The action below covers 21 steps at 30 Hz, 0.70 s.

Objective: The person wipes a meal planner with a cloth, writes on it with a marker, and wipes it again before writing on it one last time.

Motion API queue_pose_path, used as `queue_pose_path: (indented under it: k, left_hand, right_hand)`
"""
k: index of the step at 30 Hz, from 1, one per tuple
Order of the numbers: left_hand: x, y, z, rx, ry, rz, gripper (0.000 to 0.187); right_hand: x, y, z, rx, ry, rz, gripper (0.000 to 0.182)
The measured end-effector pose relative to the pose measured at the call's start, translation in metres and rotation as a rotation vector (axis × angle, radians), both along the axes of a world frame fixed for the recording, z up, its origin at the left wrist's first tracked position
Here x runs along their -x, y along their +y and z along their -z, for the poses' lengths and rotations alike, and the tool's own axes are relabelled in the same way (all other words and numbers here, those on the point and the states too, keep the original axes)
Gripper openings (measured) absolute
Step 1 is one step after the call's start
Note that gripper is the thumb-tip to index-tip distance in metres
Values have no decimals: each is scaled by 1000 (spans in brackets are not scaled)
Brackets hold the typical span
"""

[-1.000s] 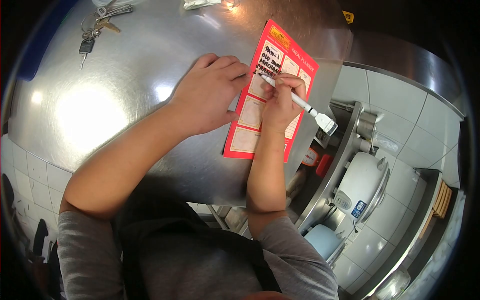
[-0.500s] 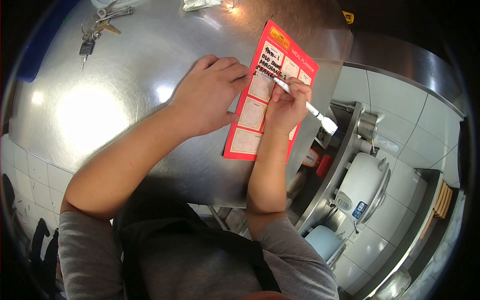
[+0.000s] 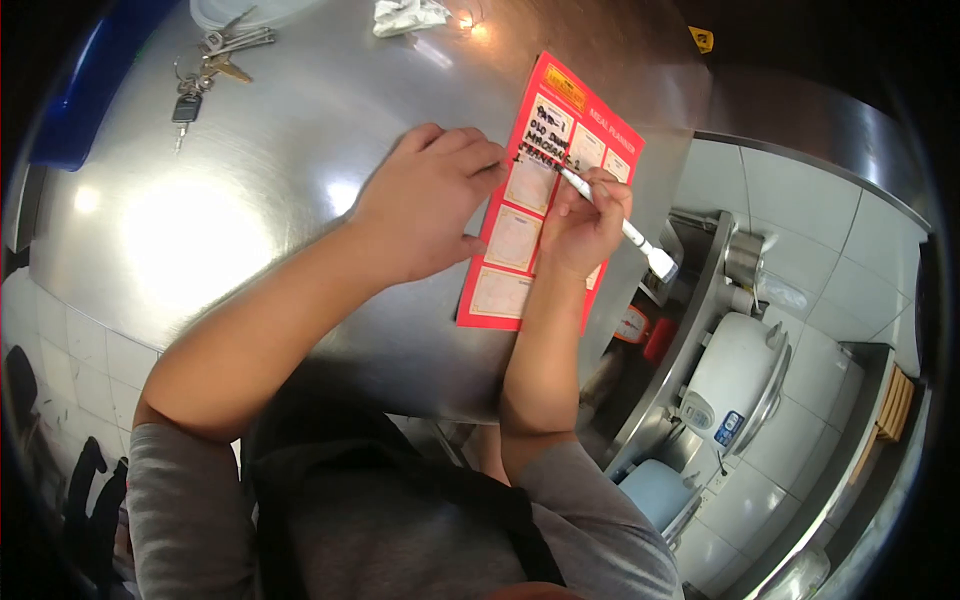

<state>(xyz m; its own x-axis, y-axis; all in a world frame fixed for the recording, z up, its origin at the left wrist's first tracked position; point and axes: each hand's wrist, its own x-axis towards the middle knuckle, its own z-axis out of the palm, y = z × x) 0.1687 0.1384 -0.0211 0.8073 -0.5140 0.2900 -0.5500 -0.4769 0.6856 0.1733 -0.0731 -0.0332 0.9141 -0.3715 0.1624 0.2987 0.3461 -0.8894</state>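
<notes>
A red-bordered meal planner sheet (image 3: 513,237) lies on the steel table, with black handwriting in its upper left boxes. My right hand (image 3: 583,225) is closed around a white marker (image 3: 632,233), whose tip meets the sheet at the lowest written line. Flat on the table at the sheet's left edge is my left hand (image 3: 428,205), fingers slightly spread, fingertips touching the border.
Keys (image 3: 187,107) lie on the steel table (image 3: 290,120) at the upper left, near a clear lid (image 3: 255,10) and a blue tray (image 3: 95,90). Crumpled white paper (image 3: 408,15) is at the top. A rice cooker (image 3: 735,365) stands on the right.
The whole view has shifted slightly, so table and sheet appear a little lower and to the right. The marker tip is slightly further right along the written line.
</notes>
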Motion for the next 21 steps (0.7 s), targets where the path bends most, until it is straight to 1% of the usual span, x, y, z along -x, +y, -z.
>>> queue_pose_path:
  k: [1,3,5,6,7,8,9,10,11,12,13,15,18,19,20,21]
  left_hand:
    - [-1,2,0,12,-4,8,60]
    - [-3,0,-2,48,15,18,58]
    - [-5,-1,1,45,30,47,53]
    - [-5,-5,5,41,37,65,50]
    - [-5,-6,11,160,-6,40,42]
    - [-4,-6,11,225,-16,16,36]
    - [-5,-2,6,277,-24,21,31]
    - [-7,1,1,340,-36,27,27]
    - [-11,3,-1,371,-25,-1,21]
    - [-14,5,-3,410,-14,-27,16]
    - [-17,8,-6,452,54,-69,15]
    - [-22,15,-10,568,180,-156,19]
    - [-27,20,-6,772,424,-237,27]
    - [-28,19,-10,859,496,-232,30]
    - [-29,19,-9,864,491,-234,31]
    - [-29,19,-7,873,487,-237,32]
  right_hand:
    - [1,-3,0,-43,-42,-79,4]
    - [-1,-5,9,-80,-47,83,4]
    - [2,-21,14,-154,-124,-96,8]
    - [5,-20,12,-149,-77,-82,9]
    - [9,-29,14,-126,-37,-103,12]
    - [7,-23,13,-26,-21,16,17]
    - [12,-30,14,-118,-21,-67,20]
    - [16,-38,17,-120,11,-81,22]
    - [15,-39,18,-206,-4,-100,21]
    - [14,-35,17,-237,13,-69,21]
    - [14,-29,12,-248,45,-35,22]
    - [13,-18,4,-255,120,40,23]
    - [11,-22,16,93,220,167,24]
    - [9,-11,5,237,273,210,26]
    - [13,5,-13,384,326,255,28]
    - [12,9,-14,462,305,257,29]
